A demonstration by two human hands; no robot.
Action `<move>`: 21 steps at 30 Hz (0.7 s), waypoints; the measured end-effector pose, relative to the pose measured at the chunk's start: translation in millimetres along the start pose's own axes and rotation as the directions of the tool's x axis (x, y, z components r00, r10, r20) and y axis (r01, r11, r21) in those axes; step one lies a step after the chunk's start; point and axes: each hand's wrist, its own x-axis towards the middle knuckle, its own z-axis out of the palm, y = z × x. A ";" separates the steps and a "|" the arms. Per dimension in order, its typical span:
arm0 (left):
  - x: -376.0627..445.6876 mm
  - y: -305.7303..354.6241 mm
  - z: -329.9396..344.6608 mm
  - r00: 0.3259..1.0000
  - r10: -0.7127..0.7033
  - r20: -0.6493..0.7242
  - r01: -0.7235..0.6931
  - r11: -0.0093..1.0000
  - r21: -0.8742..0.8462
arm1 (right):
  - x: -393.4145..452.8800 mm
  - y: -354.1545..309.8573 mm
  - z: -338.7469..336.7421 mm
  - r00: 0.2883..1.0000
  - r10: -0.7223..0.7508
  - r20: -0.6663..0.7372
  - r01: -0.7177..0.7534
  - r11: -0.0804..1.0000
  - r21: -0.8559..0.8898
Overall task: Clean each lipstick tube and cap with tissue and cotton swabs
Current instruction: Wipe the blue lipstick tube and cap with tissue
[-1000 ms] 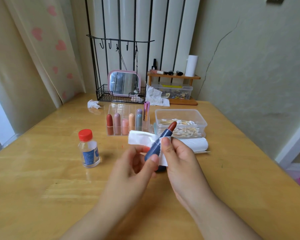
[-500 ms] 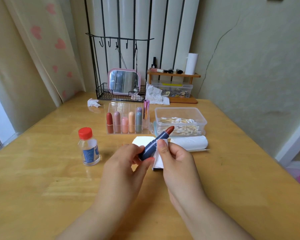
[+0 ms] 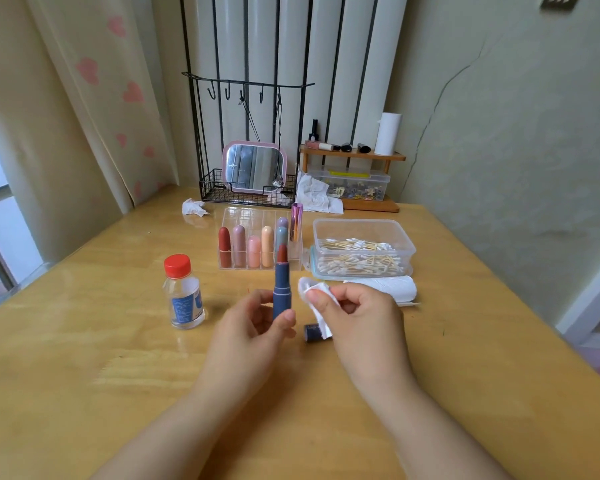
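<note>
The left hand [image 3: 253, 327] now holds the blue lipstick tube [image 3: 282, 289] upright, and the right hand [image 3: 357, 315], gripping the tissue [image 3: 317, 299], has come off it. The wiping stroke seems finished; its cap [image 3: 314, 332] lies on the table [image 3: 84, 341] beside.

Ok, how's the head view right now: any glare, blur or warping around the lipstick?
Head view: the blue lipstick tube in the left hand is sharp; daylight from the window at left puts soft glare on the wooden table beside the clear bottle; wide-angle warping bends the table edges and walls; the tissue in the right hand looks slightly overexposed.
</note>
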 end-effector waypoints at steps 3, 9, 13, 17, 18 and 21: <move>9.0 -7.6 -6.6 0.995 -0.010 -0.100 0.020 0.994 0.106 | 16.8 11.9 -18.3 0.998 -0.043 -0.034 0.036 0.981 -0.193; 16.2 -14.7 -5.2 0.985 -0.053 -0.167 0.100 0.952 0.288 | 33.1 15.8 -43.6 0.990 -0.011 0.139 0.077 0.872 -0.484; 18.7 -20.2 -2.9 0.984 -0.083 -0.157 0.144 0.892 0.429 | 21.2 14.7 -35.6 0.877 0.132 0.463 0.200 0.776 -0.599; 20.7 -20.8 -1.6 0.984 -0.087 -0.158 0.153 0.868 0.473 | 13.2 25.3 -13.0 0.862 0.091 0.499 0.306 0.692 -0.654; 20.8 -21.6 -1.6 0.983 -0.084 -0.161 0.152 0.865 0.478 | 14.3 28.2 -9.2 0.859 0.087 0.504 0.326 0.666 -0.671; 21.1 -23.0 -2.1 0.983 -0.085 -0.162 0.154 0.866 0.476 | 18.8 32.1 -3.3 0.856 0.075 0.512 0.347 0.652 -0.675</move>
